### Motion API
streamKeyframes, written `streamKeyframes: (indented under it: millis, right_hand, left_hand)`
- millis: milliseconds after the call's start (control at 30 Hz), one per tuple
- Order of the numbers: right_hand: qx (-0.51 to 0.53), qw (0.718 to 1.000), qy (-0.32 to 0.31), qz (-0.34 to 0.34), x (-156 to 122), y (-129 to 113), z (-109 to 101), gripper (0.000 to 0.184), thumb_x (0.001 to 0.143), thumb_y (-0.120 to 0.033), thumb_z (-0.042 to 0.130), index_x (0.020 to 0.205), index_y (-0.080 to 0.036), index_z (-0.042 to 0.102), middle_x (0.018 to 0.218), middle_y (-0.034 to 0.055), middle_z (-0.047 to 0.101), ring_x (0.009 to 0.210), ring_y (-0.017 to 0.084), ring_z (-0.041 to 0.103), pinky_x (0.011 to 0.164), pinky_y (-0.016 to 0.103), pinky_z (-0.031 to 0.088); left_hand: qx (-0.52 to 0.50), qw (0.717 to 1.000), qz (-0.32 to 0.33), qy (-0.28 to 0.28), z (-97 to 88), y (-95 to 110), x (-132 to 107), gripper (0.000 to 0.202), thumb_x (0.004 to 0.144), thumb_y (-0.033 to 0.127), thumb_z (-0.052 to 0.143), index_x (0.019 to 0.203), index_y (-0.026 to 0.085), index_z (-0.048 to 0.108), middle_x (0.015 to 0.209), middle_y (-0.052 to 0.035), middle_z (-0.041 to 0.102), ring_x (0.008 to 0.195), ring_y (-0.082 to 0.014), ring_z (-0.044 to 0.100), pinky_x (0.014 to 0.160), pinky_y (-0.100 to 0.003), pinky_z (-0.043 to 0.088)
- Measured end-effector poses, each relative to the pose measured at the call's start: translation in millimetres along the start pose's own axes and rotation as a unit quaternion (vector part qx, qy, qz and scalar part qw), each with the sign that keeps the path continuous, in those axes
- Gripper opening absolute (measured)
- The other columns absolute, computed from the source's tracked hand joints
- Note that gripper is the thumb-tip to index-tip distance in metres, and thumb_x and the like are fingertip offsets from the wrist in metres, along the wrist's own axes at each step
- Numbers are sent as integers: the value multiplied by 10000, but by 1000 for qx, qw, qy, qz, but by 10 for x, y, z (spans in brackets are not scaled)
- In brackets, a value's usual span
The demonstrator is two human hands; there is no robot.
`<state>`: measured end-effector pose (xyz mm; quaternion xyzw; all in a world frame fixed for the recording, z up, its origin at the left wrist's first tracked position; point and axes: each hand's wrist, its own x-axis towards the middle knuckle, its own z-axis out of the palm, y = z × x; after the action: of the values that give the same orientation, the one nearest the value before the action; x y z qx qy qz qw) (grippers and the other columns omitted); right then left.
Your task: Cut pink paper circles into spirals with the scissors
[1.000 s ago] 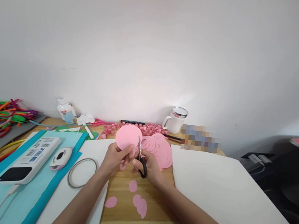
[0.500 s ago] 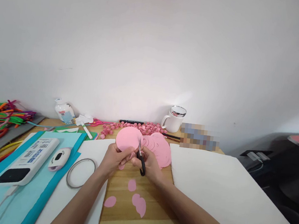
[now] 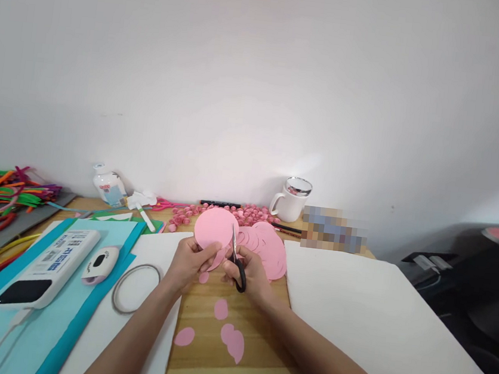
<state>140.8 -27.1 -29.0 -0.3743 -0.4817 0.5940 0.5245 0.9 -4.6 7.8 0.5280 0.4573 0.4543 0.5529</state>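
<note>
Pinched at its lower edge in my left hand point(image 3: 190, 262) is a pink paper circle point(image 3: 214, 228), held up above the wooden table. A narrow curling strip of the same paper hangs below it by my fingers. My right hand point(image 3: 249, 271) is closed round the black handles of a pair of scissors point(image 3: 234, 246), whose blades point upward at the circle's right edge. Just behind the scissors lies an overlapping spread of pink paper circles point(image 3: 274, 256). Small pink scraps point(image 3: 221, 309) rest on the table below my hands.
White sheets point(image 3: 353, 307) lie to both sides. At left are a power bank point(image 3: 48, 269), a small white device point(image 3: 100, 265), a tape ring point(image 3: 115, 298) and colourful pipe cleaners point(image 3: 0, 195). Along the wall stand a white mug point(image 3: 291, 205), a bottle point(image 3: 109, 186) and small pink curls point(image 3: 250, 214).
The scissors have shifted slightly right and tilted more. A curling paper strip now shows below the circle, between my hands. Other things keep their places.
</note>
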Motion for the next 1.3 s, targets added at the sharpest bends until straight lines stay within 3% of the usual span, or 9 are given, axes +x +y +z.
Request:
streamKeyframes:
  millis: [267, 467, 733, 1300]
  right_hand:
    - [-23, 1000, -15, 2, -16, 15, -3, 294, 676, -392, 702, 728, -185, 499, 462, -90, 459, 370, 71, 454, 376, 190, 346]
    - [-46, 999, -27, 9, -31, -13, 24, 330, 658, -422, 710, 746, -191, 491, 476, -70, 501, 407, 94, 482, 408, 204, 352]
    - [-35, 998, -7, -50, 23, -28, -25, 399, 597, -408, 765, 774, -196, 476, 618, -37, 538, 589, 118, 482, 540, 231, 370]
    - [-21, 1000, 5, -14, 7, 3, -38, 317, 639, -384, 729, 769, -189, 517, 494, -74, 491, 417, 82, 465, 426, 210, 360]
  left_hand:
    - [-64, 998, 3, -15, 4, -11, 14, 338, 679, 387, 685, 504, 144, 528, 398, 37, 500, 296, -42, 353, 326, -189, 228]
    - [-33, 999, -13, 12, 4, -20, 8, 421, 633, 400, 719, 402, 154, 467, 296, 59, 391, 269, -32, 296, 316, -187, 205]
    - [-6, 999, -29, -13, 30, -23, 2, 395, 607, 382, 723, 391, 155, 483, 301, 61, 393, 272, -41, 305, 303, -191, 217]
    - [-17, 1000, 1, 15, 4, 11, 7, 386, 600, 385, 721, 429, 168, 450, 315, 77, 376, 281, -35, 298, 322, -193, 190]
